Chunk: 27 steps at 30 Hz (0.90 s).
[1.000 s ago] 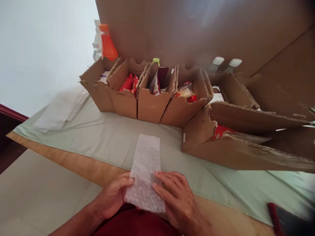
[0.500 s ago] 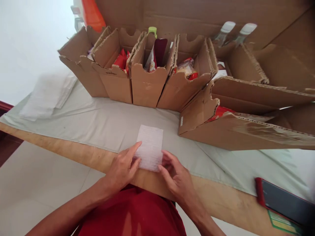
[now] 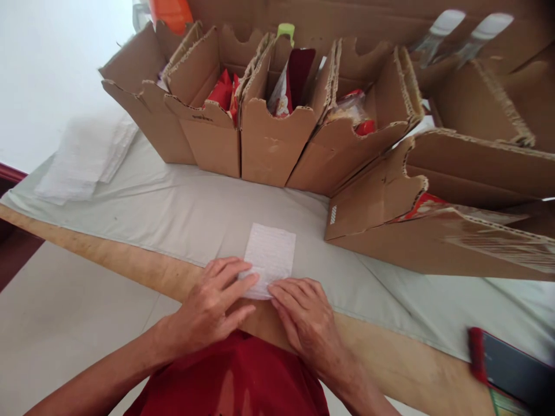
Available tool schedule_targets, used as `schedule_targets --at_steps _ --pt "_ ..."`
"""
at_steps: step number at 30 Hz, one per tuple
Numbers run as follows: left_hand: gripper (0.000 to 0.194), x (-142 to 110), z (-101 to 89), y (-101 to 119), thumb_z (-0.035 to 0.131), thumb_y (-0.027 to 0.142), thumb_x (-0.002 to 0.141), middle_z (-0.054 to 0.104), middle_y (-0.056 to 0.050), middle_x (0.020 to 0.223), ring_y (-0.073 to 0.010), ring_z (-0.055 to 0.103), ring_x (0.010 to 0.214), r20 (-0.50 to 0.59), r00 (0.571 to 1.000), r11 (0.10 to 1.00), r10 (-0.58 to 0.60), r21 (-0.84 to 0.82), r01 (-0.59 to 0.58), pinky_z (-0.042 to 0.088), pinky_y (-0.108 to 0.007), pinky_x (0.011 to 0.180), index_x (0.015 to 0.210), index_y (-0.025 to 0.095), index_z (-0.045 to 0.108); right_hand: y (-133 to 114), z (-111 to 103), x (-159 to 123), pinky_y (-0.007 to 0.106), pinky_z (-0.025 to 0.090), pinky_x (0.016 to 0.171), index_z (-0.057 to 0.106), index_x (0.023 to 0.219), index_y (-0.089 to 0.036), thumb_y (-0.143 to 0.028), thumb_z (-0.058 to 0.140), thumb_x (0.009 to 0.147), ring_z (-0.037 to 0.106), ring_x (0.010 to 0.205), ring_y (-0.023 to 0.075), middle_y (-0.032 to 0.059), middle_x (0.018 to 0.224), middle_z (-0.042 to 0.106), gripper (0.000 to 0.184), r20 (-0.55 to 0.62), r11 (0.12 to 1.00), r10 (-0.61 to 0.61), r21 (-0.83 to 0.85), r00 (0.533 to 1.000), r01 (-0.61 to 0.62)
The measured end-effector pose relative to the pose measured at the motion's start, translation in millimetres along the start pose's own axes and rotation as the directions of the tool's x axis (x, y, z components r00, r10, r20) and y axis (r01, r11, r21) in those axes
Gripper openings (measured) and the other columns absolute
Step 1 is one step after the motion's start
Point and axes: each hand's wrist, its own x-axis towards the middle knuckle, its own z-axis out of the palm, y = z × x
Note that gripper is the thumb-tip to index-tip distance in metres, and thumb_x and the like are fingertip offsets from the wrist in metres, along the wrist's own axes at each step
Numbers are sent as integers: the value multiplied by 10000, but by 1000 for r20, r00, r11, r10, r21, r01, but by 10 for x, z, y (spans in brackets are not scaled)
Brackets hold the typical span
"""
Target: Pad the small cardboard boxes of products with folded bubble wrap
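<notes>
A small white rectangular sheet (image 3: 271, 251), thin and foam-like in look, lies flat near the table's front edge. My left hand (image 3: 221, 300) rests its fingertips on the sheet's lower left part, fingers spread and thumb apart below. Over the lower right corner lie the outstretched fingers of my right hand (image 3: 306, 315), pressing down on the sheet. Its thumb points forward beneath the fingers, by the wooden edge; whether it touches the sheet I cannot tell.
Several open cardboard bins (image 3: 277, 141) stand in a row behind the sheet, holding red packets. A stack of white sheets (image 3: 87, 156) lies at the left. Two white-capped bottles (image 3: 446, 23) stand at the back right. A red-cased phone (image 3: 515, 367) rests at the front right.
My left fingers have spread and come down onto the sheet. My right fingers have moved from its right side over its lower right corner. The view has shifted slightly.
</notes>
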Motion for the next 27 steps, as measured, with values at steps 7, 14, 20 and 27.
schedule_targets --at_steps 7,14,20,27 --pt "253 192 156 -108 575 118 960 712 -70 858 -231 610 787 -16 996 996 -92 -7 92 524 -392 744 1206 126 631 19 -57 35 362 498 810 625 1187 -186 -140 546 1007 665 935 216 97 1084 724 202 -111 994 82 -61 990 -89" --pt "262 201 152 -109 611 151 952 653 -154 1138 -281 600 1058 -78 994 997 -73 2 74 525 -438 902 1211 125 637 65 -58 57 425 425 962 646 1155 -184 -122 558 995 644 1046 244 84 1118 737 193 37 990 -11 -139 999 16" --pt "251 176 104 -66 552 116 984 700 -71 931 -230 594 895 0 999 997 -37 -74 37 505 -411 832 1227 151 605 64 -95 88 360 447 829 634 1169 -186 -171 510 1038 634 864 201 52 974 739 181 13 997 75 -15 997 -74" --pt "248 377 170 -166 591 245 985 705 -122 1045 -268 655 961 -142 982 990 -125 52 134 564 -435 839 1213 155 629 56 -89 120 412 439 848 650 1196 -174 -183 535 1009 631 949 250 107 1098 716 220 37 966 28 -259 999 -17"
